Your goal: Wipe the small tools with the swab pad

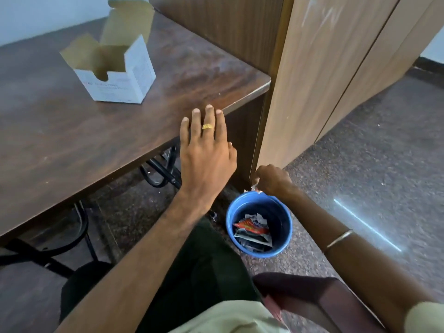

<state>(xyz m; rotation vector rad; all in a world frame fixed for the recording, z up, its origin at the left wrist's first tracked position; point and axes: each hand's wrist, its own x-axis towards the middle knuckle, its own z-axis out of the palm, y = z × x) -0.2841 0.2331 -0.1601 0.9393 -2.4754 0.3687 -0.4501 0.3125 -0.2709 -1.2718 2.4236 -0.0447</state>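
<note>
The left hand (206,155) is held flat, fingers straight and spread, at the rounded front edge of the dark wood-grain bench (72,131), gripping nothing. The right hand (274,180) is curled over the rim of a round blue plastic bin (259,224), with a crumpled white scrap (255,187), perhaps the swab pad, pinched in its grip. An open white cardboard box (115,75) stands farther back on the bench. Speckled floor (360,164) lies open to the right.
</note>
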